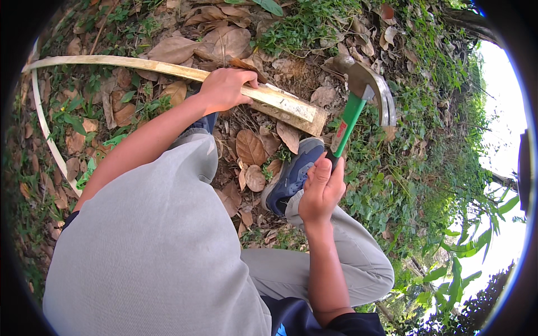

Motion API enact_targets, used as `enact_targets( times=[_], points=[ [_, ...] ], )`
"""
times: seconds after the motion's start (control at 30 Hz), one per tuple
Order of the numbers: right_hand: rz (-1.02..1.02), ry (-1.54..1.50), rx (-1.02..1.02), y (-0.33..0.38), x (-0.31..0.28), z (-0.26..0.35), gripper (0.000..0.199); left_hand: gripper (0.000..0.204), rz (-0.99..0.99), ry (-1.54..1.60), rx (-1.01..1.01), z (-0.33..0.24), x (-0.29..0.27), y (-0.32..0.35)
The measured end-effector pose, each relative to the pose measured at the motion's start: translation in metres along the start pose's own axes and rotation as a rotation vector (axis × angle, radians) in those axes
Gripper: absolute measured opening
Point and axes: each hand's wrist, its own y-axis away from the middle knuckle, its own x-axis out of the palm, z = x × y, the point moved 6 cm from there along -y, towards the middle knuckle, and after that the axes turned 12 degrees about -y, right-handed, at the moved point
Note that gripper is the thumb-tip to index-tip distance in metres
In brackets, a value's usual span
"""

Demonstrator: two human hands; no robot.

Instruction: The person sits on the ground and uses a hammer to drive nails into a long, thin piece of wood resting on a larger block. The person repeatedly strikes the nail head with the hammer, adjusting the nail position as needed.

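Observation:
My right hand (322,190) is closed round the lower handle of a claw hammer (350,115) with a green grip. Its metal head is raised to the right of the wood, apart from it. My left hand (224,91) grips a long pale wooden strip (140,64), thumb on the near side and fingers over the far side. The strip's right end lies over a short wooden block (317,124) on the ground. Dark marks show on the strip near that end; whether a nail is there, I cannot tell.
A blue shoe (292,176) of mine stands just below the block. Another pale strip (47,131) lies at the left, meeting the long strip's far end. Dry brown leaves (250,147) and green plants (375,193) cover the ground around.

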Motion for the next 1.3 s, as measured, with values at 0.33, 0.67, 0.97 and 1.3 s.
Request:
enact_targets(
  times=[0.33, 0.67, 0.97, 1.3],
  points=[
    [0.188, 0.306, 0.134, 0.002, 0.021, 0.012, 0.032, 0.034, -0.049, 0.004, 0.040, 0.001, 0.001, 0.001],
    [0.231, 0.441, 0.294, 0.016, 0.019, -0.035, 0.038, 0.036, -0.056, 0.003, 0.059, -0.003, -0.001, 0.000],
    [0.009, 0.006, -0.044, 0.007, 0.003, 0.024, 0.026, 0.035, -0.023, 0.006, 0.013, 0.004, 0.001, 0.002],
    [0.237, 0.310, 0.259, 0.012, 0.029, -0.001, 0.035, 0.036, -0.028, -0.007, 0.027, 0.001, 0.004, 0.000]
  ],
)
